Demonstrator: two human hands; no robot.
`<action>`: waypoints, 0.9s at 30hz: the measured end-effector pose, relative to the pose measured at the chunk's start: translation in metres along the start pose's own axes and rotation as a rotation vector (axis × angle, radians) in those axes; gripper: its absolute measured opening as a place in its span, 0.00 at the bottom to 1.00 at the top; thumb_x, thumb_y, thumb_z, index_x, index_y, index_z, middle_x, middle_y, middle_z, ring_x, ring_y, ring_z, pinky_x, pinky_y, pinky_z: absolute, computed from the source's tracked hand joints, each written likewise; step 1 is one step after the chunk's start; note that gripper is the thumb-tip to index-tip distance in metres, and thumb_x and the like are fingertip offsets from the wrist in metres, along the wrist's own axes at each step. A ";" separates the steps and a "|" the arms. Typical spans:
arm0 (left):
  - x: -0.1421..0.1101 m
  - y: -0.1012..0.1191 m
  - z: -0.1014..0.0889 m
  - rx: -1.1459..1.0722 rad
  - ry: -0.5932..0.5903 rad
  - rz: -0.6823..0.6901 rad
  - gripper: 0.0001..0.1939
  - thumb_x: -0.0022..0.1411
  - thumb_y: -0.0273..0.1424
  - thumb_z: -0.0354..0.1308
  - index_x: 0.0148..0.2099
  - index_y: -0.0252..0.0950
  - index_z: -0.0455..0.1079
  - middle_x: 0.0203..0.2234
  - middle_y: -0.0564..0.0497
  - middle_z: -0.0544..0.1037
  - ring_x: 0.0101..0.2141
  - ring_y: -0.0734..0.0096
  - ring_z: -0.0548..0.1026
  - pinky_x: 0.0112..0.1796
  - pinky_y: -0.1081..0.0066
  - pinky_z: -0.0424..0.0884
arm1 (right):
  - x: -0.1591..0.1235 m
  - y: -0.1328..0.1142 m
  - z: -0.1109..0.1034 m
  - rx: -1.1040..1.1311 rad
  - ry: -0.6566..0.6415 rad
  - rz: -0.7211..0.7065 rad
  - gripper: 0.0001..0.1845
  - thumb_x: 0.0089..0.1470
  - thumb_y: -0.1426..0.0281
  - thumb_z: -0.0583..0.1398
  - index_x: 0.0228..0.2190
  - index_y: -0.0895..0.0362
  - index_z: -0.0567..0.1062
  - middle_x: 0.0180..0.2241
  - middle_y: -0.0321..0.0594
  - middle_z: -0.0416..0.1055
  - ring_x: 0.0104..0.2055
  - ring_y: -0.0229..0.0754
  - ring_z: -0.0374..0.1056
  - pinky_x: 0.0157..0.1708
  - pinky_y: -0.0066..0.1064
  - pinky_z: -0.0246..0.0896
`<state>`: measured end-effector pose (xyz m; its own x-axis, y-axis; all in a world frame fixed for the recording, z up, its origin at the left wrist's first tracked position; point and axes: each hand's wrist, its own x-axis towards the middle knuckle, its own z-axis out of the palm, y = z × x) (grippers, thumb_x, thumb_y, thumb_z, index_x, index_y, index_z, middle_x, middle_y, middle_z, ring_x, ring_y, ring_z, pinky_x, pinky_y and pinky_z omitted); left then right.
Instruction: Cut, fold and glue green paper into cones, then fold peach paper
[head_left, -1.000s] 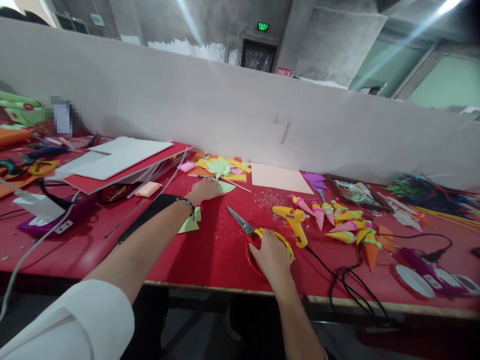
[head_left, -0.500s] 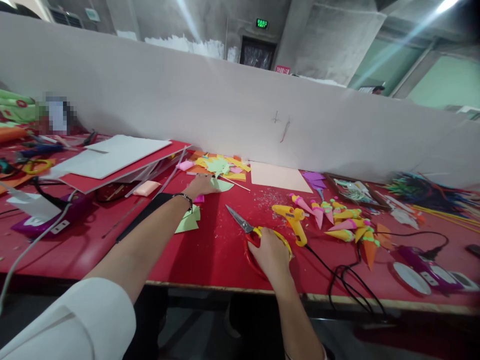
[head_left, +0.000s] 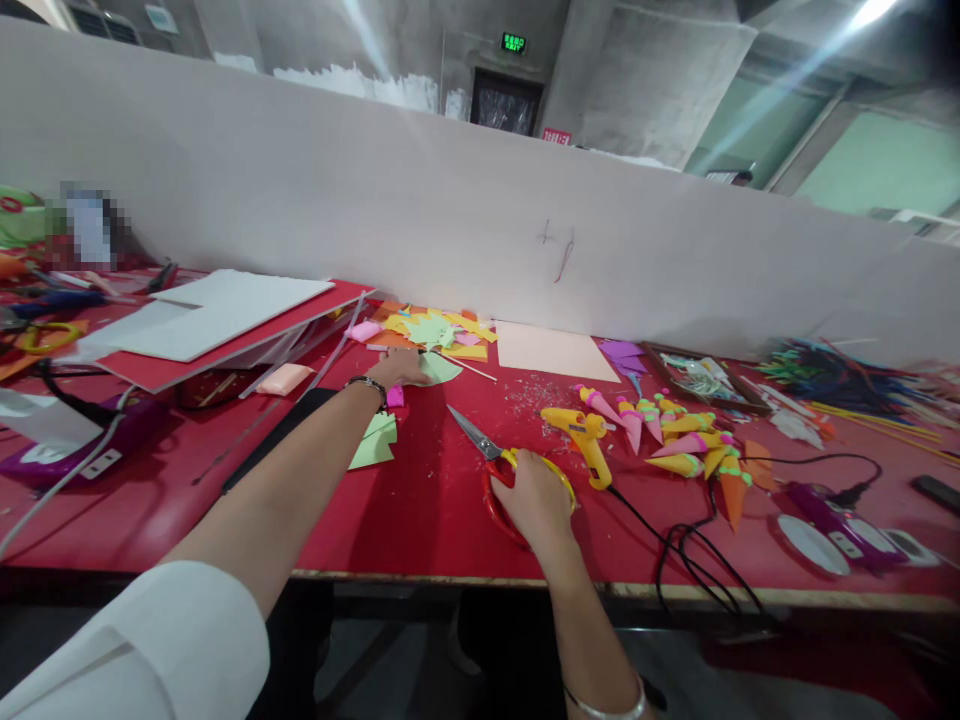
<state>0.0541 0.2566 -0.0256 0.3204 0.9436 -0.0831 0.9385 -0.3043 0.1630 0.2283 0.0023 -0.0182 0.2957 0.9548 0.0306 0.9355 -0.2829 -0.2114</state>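
Far to the left of the left grip, a purple power strip [head_left: 131,440] lies on the red table [head_left: 420,530]. Closer to that grip, yet still well apart from it, white boards [head_left: 255,305] rest on a tilted red panel [head_left: 311,315], and a pale pink block [head_left: 285,379] sits between the panel and the wrist. Pale green cuttings [head_left: 375,442] lie just on the near side of the left wrist, with a small magenta piece [head_left: 395,397] beside it.

The left grip [head_left: 403,367] is palm down, its fingers at the left end of a light green paper piece [head_left: 444,369]; whether they pinch the paper or only press on it, I cannot tell. Just beyond it is a heap of coloured scraps [head_left: 431,328].

To the right and nearer the table's front edge, the right grip [head_left: 541,500] is closed around the red and yellow handles of the scissors [head_left: 476,437]. Their blades are together, pointing away and leftward, the tip apart from the green piece.

Beyond the right grip lies a peach sheet [head_left: 555,352]. Just to its right is a yellow glue gun [head_left: 590,440], then a cluster of coloured paper cones [head_left: 686,440]. Farther right are a brown-rimmed tray [head_left: 701,378], a white dish [head_left: 814,545] and a bundle of coloured stems [head_left: 832,372].
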 end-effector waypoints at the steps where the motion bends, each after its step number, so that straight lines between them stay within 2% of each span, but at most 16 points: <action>1: 0.000 0.002 -0.001 0.004 0.008 -0.019 0.16 0.60 0.34 0.50 0.49 0.32 0.61 0.44 0.45 0.67 0.41 0.66 0.69 0.39 0.61 0.68 | 0.000 -0.001 0.000 0.002 0.004 -0.004 0.17 0.48 0.60 0.53 0.37 0.58 0.68 0.36 0.45 0.70 0.38 0.45 0.68 0.33 0.31 0.56; 5: -0.004 0.006 -0.001 -0.027 0.038 -0.051 0.16 0.60 0.34 0.50 0.49 0.32 0.61 0.43 0.46 0.67 0.40 0.66 0.69 0.39 0.61 0.68 | 0.001 -0.002 0.000 0.002 0.010 -0.006 0.17 0.48 0.60 0.54 0.37 0.58 0.68 0.36 0.46 0.70 0.38 0.45 0.68 0.34 0.30 0.57; 11: -0.015 0.010 -0.003 -0.212 0.172 0.054 0.16 0.60 0.34 0.50 0.48 0.32 0.61 0.43 0.46 0.68 0.39 0.67 0.69 0.39 0.62 0.68 | 0.002 -0.002 0.002 0.001 0.018 -0.016 0.17 0.48 0.60 0.54 0.37 0.58 0.68 0.35 0.45 0.70 0.38 0.45 0.67 0.34 0.31 0.57; 15: -0.016 0.018 -0.019 -0.357 0.299 0.107 0.17 0.57 0.34 0.50 0.48 0.31 0.62 0.39 0.48 0.71 0.38 0.67 0.70 0.38 0.71 0.66 | 0.003 -0.004 0.005 0.014 0.050 -0.017 0.19 0.48 0.59 0.54 0.39 0.58 0.67 0.37 0.45 0.69 0.39 0.44 0.67 0.34 0.30 0.57; 19: -0.025 0.023 -0.037 -0.459 0.405 0.123 0.23 0.55 0.34 0.49 0.51 0.28 0.56 0.42 0.44 0.69 0.39 0.65 0.69 0.38 0.70 0.65 | 0.007 -0.008 0.007 0.022 0.069 -0.033 0.19 0.49 0.59 0.53 0.39 0.58 0.66 0.37 0.45 0.69 0.39 0.44 0.66 0.34 0.30 0.58; 23: -0.058 0.022 -0.047 -0.511 0.403 0.230 0.28 0.51 0.36 0.54 0.53 0.30 0.53 0.44 0.44 0.67 0.41 0.66 0.67 0.40 0.69 0.64 | 0.010 -0.013 0.007 0.002 0.068 -0.014 0.20 0.50 0.59 0.52 0.40 0.60 0.67 0.38 0.47 0.68 0.40 0.44 0.66 0.36 0.30 0.58; 26: -0.097 0.019 -0.052 -0.528 0.325 0.318 0.31 0.48 0.36 0.57 0.54 0.33 0.53 0.42 0.47 0.68 0.37 0.67 0.68 0.38 0.70 0.65 | 0.013 -0.020 0.008 -0.028 0.074 -0.019 0.21 0.51 0.59 0.51 0.41 0.61 0.66 0.40 0.49 0.67 0.40 0.44 0.66 0.35 0.30 0.58; 27: -0.111 0.018 -0.053 -0.555 0.259 0.373 0.33 0.49 0.36 0.56 0.56 0.34 0.51 0.42 0.47 0.67 0.37 0.68 0.68 0.37 0.70 0.65 | 0.016 -0.022 0.008 -0.033 0.069 -0.028 0.21 0.51 0.60 0.52 0.42 0.62 0.66 0.40 0.49 0.67 0.40 0.43 0.66 0.35 0.30 0.58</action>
<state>0.0288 0.1536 0.0386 0.5022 0.8109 0.3003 0.5463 -0.5667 0.6168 0.2108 0.0247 -0.0204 0.2803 0.9543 0.1033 0.9494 -0.2597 -0.1768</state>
